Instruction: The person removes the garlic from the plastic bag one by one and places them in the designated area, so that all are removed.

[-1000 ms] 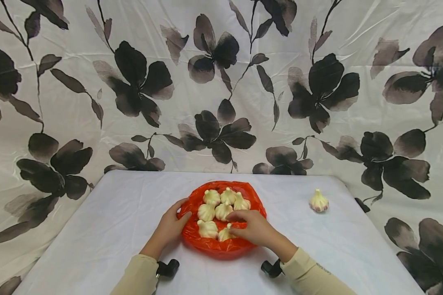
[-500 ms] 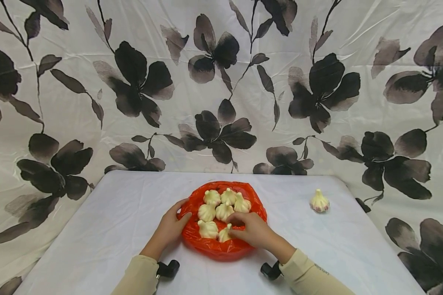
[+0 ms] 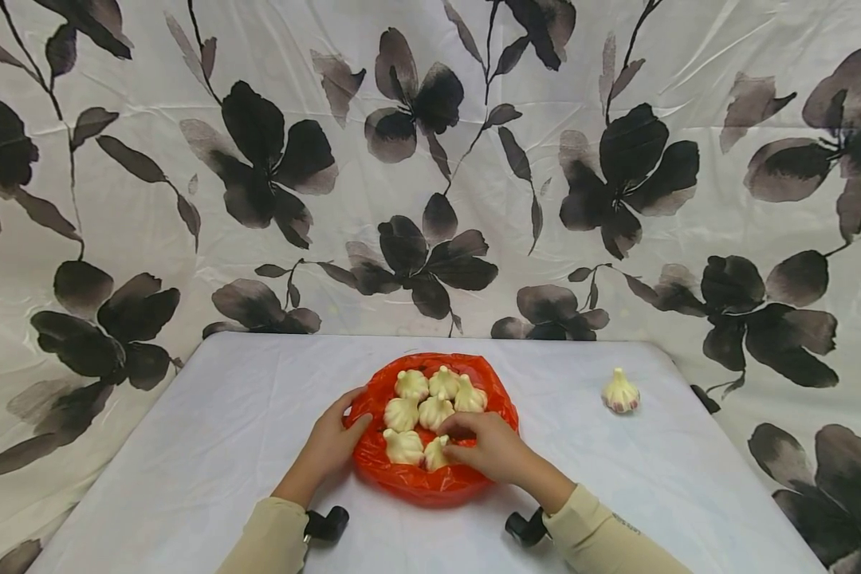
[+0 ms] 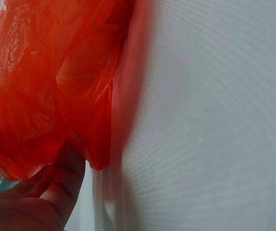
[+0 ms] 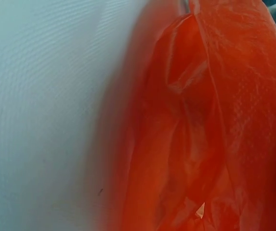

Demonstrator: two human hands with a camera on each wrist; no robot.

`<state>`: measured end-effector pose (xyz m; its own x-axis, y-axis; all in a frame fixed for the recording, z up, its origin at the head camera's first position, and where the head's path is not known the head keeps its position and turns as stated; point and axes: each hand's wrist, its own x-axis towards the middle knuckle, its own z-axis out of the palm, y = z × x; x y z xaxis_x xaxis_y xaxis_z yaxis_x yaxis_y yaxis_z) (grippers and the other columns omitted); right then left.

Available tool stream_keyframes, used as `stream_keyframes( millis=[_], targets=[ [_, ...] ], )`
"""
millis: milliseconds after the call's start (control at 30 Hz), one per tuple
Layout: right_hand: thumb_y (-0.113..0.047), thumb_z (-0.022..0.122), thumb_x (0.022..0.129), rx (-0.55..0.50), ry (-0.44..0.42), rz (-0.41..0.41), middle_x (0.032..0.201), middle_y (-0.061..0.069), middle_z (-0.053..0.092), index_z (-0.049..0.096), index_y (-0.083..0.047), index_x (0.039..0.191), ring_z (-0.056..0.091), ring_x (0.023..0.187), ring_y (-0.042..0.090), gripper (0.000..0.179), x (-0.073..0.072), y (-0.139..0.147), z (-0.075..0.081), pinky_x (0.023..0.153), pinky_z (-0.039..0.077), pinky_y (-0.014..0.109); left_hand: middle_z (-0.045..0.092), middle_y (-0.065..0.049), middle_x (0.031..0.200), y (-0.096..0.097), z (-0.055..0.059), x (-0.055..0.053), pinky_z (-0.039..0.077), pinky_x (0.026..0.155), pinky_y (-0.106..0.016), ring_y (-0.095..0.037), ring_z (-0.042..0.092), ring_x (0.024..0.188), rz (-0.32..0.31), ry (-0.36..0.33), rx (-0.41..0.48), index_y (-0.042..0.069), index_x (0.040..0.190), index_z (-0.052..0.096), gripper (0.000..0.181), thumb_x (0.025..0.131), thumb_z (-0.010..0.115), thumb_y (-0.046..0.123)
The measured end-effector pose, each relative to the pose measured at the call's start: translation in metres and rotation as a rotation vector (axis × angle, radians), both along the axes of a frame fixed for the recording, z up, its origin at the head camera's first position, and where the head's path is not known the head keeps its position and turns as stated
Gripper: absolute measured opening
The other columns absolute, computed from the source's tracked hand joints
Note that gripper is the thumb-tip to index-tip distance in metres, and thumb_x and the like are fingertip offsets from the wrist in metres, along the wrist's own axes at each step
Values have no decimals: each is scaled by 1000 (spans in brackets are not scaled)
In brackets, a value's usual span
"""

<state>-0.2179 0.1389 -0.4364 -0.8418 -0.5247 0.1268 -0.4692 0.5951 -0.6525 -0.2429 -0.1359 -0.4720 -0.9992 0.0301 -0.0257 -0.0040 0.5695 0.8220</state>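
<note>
A red plastic bag [image 3: 430,488], its mouth spread wide in a round shape, sits mid-table with several garlic bulbs [image 3: 403,414] inside. My left hand [image 3: 333,437] grips the bag's left rim, thumb on the inside edge; in the left wrist view its fingers [image 4: 68,185] curl around the red plastic [image 4: 36,96]. Over the bag's right side, my right hand [image 3: 495,446] pinches the front right garlic bulb [image 3: 434,454] between thumb and fingers. In the right wrist view the bag's wall [image 5: 190,125] hides that hand almost wholly.
One lone garlic bulb [image 3: 620,392] lies on the white tablecloth [image 3: 581,438] at the right, apart from the bag. Behind the table hangs a floral curtain [image 3: 430,175]. Black wrist-worn devices [image 3: 326,524] sit below both hands.
My right hand has shifted very slightly, its fingers drawing closer together at the front right garlic bulb. My left hand and the bag stay put.
</note>
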Motion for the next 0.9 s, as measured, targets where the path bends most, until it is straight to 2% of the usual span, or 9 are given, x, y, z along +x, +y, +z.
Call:
stream_keyframes(
  millis=[500, 700, 800, 900],
  targets=[
    [-18, 68, 89, -84, 5, -10, 105, -9, 70, 69, -19, 108, 67, 104, 12, 19, 4, 2, 15, 93, 55, 33, 41, -15, 151, -1, -1, -1, 43, 105, -55, -39, 39, 139, 2, 5, -3, 20, 148, 38, 55, 97, 57, 27],
    [-17, 71, 87, -136, 69, -48, 101, -10, 71, 69, -19, 107, 67, 100, 10, 20, 4, 2, 18, 91, 56, 30, 39, -16, 152, 0, 1, 0, 41, 106, -56, -40, 37, 140, -3, -3, -7, 20, 148, 37, 55, 97, 56, 27],
    [-16, 73, 86, -179, 93, -51, 102, -8, 71, 70, -17, 108, 68, 98, 11, 22, 3, 2, 20, 90, 57, 34, 39, -17, 152, 0, 1, 1, 40, 107, -57, -41, 36, 140, -5, -1, -11, 20, 148, 37, 55, 97, 56, 26],
    [-16, 73, 86, -220, 75, -47, 105, -5, 71, 70, -15, 111, 69, 99, 15, 25, 3, 3, 24, 89, 57, 40, 39, -17, 152, 0, 1, 1, 40, 107, -57, -41, 36, 140, -4, -2, -11, 20, 148, 37, 55, 97, 56, 26]
  ],
)
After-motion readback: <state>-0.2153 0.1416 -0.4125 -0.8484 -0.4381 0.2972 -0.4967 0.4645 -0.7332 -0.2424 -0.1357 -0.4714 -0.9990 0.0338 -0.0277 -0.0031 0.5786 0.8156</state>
